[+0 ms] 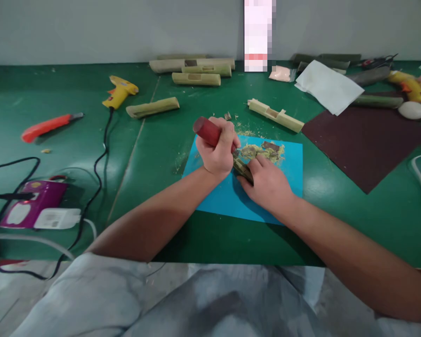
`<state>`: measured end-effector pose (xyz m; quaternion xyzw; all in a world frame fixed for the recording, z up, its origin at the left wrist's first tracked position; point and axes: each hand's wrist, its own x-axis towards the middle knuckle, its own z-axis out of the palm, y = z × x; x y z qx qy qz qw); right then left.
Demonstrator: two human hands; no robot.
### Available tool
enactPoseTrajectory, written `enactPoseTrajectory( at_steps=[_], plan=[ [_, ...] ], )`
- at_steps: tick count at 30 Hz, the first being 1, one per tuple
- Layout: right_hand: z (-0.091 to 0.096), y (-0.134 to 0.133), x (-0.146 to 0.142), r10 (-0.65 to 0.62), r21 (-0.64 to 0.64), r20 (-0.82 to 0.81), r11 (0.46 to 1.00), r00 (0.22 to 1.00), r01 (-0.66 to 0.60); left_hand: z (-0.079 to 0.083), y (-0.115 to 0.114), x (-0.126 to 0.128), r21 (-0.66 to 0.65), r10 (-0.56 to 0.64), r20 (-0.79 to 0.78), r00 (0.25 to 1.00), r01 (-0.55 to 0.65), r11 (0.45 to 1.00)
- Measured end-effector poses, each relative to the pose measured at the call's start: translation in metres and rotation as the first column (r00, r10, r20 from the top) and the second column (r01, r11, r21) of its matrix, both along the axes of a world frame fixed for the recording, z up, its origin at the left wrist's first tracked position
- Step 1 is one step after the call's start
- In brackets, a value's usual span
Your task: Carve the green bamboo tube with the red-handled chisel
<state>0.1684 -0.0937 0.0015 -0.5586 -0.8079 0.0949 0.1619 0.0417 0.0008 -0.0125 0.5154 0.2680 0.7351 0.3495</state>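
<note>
My left hand (217, 152) is a fist wrapped round a red-handled tool (207, 131), whose handle sticks up to the left. My right hand (266, 180) presses down on a dark greenish bamboo piece (243, 170) lying on a blue sheet (291, 175). The tool's working end meets that piece between my hands and is hidden. A heap of pale green shavings (257, 150) lies on the sheet just beyond my right hand.
Several cut bamboo sections (196, 68) lie at the back of the green table (161, 140), one notched piece (275, 115) near the sheet. A yellow glue gun (119, 91), orange cutter (47, 127), purple device (38, 205) with cables at left; brown sandpaper (365, 138), white paper (328, 86) right.
</note>
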Motion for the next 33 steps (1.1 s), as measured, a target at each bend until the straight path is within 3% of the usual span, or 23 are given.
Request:
enactPoseTrajectory(
  at_steps=[9, 14, 19, 24, 27, 33],
  plan=[
    [-0.001, 0.001, 0.0, 0.002, 0.003, -0.017, 1.0, 1.0, -0.002, -0.005, 0.002, 0.0, 0.053, -0.043, 0.006, 0.999, 0.043, 0.998],
    [-0.002, 0.001, 0.0, 0.002, 0.011, -0.016, 1.0, 1.0, -0.002, -0.008, 0.003, -0.002, 0.02, -0.042, -0.026, 0.999, 0.043, 0.999],
    [-0.002, 0.001, 0.001, 0.003, 0.022, -0.015, 1.0, 1.0, -0.003, -0.014, 0.006, -0.003, 0.157, -0.033, -0.055, 0.998, 0.042, 0.987],
    [-0.004, 0.002, 0.002, 0.021, 0.035, -0.06, 0.999, 0.998, -0.019, -0.017, 0.006, 0.003, 0.098, -0.036, -0.047, 0.998, 0.041, 0.994],
    [-0.003, 0.001, 0.001, 0.021, 0.018, -0.063, 1.0, 0.998, -0.02, -0.012, 0.004, 0.005, 0.063, -0.035, -0.044, 0.998, 0.038, 0.997],
    [0.001, -0.002, -0.005, 0.031, -0.028, -0.006, 0.999, 1.0, -0.031, 0.013, 0.0, 0.009, 0.036, -0.022, 0.056, 0.998, 0.02, 0.999]
  ],
)
